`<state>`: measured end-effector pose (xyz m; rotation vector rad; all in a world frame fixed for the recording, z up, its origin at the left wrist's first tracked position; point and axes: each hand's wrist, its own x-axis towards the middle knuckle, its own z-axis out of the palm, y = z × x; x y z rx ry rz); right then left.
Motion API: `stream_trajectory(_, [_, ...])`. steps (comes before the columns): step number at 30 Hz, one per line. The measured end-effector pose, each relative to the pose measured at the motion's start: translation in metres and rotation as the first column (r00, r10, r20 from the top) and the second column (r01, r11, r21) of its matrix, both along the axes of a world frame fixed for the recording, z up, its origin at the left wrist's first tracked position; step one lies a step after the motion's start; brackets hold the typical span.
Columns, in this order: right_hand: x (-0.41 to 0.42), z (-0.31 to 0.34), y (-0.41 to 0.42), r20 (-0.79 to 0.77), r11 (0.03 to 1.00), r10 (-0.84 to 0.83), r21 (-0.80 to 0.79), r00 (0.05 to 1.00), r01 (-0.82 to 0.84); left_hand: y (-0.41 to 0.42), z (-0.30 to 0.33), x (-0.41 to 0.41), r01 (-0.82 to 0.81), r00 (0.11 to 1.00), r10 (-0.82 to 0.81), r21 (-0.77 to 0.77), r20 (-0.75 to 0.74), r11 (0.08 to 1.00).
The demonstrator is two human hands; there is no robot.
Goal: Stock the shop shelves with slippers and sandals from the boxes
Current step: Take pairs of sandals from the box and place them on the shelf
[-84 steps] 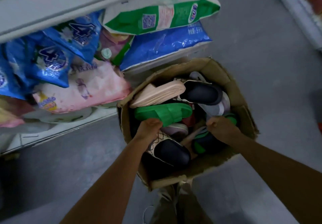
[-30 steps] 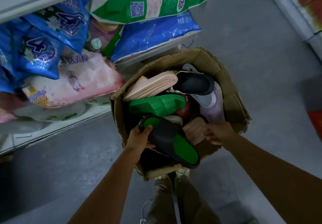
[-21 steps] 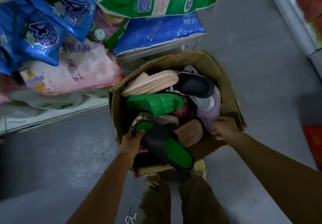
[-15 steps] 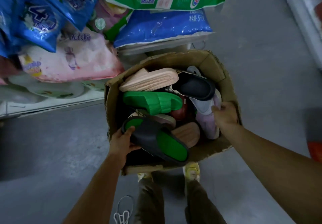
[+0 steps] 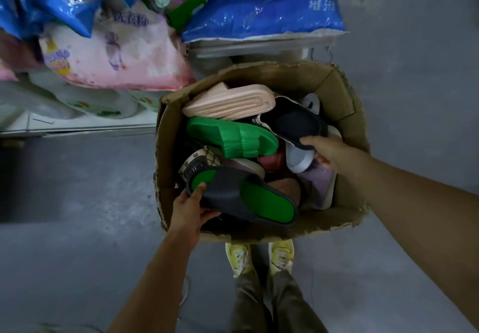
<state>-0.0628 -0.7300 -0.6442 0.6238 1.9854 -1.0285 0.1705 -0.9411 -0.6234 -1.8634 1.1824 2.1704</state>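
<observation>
An open cardboard box [image 5: 337,94] on the floor holds several slippers. My left hand [image 5: 190,209] grips a black slipper with a green insole [image 5: 241,198] by its toe end, over the box's near side. My right hand [image 5: 322,151] reaches into the right side of the box, its fingers curled on the edge of a black slide with a pale sole [image 5: 295,125]. A green slide [image 5: 233,135] and a beige slipper [image 5: 230,102] lie toward the far left. A patterned slide [image 5: 201,159], a grey one and a lilac one lie lower down.
Low white shelves [image 5: 77,125] to the left and behind the box carry blue, pink and green bags [image 5: 261,14] of goods. Grey floor surrounds the box. My feet in yellow shoes [image 5: 259,257] stand just near of the box.
My left hand has lifted the black and green slipper out from among the others and keeps holding it. My right hand moved from the box's near right rim up to the black slide.
</observation>
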Motion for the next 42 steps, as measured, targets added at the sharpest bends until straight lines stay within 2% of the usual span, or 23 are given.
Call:
stream_trajectory(2, [0.009,-0.003,-0.004,0.079,0.999,-0.036,0.001,0.996,0.036,0.001,0.000,0.003,0.002,1.000,-0.002,0.004,-0.005,1.000])
stream_trajectory(5, [0.020,-0.006,-0.010,0.125,0.980,-0.176,-0.077,0.977,0.186,0.003,0.001,0.008,0.009,1.000,-0.009,0.003,-0.020,1.000])
stream_trajectory(11, [0.037,0.010,-0.006,-0.131,0.948,-0.318,-0.054,0.939,0.314,0.004,0.008,0.019,0.018,1.000,-0.019,-0.021,-0.021,1.000])
stream_trajectory(16, [0.059,0.048,0.013,-0.215,0.952,-0.295,0.017,0.931,0.305,0.004,0.029,0.025,0.036,0.999,-0.037,-0.041,-0.031,0.998])
stream_trajectory(22, [0.078,0.093,0.021,-0.352,0.955,-0.294,-0.069,0.888,0.289,-0.003,0.059,0.029,0.047,0.997,-0.051,-0.058,-0.064,0.997])
stream_trajectory(28, [0.080,0.133,0.012,-0.497,0.934,-0.354,-0.145,0.792,0.326,-0.009,0.084,0.033,0.052,0.994,-0.061,-0.094,-0.095,0.994])
stream_trajectory(33, [0.086,0.146,-0.002,-0.492,0.932,-0.362,-0.186,0.792,0.310,-0.011,0.087,0.040,0.026,0.995,-0.033,-0.082,-0.093,0.996])
stream_trajectory(38, [0.091,0.153,-0.024,-0.466,0.893,-0.434,-0.335,0.772,0.300,-0.009,0.085,0.044,0.021,0.996,-0.029,-0.086,-0.086,0.996])
stream_trajectory(42, [0.085,0.158,-0.040,-0.472,0.913,-0.386,-0.315,0.793,0.257,-0.010,0.088,0.044,0.011,0.995,-0.020,-0.096,-0.093,0.995])
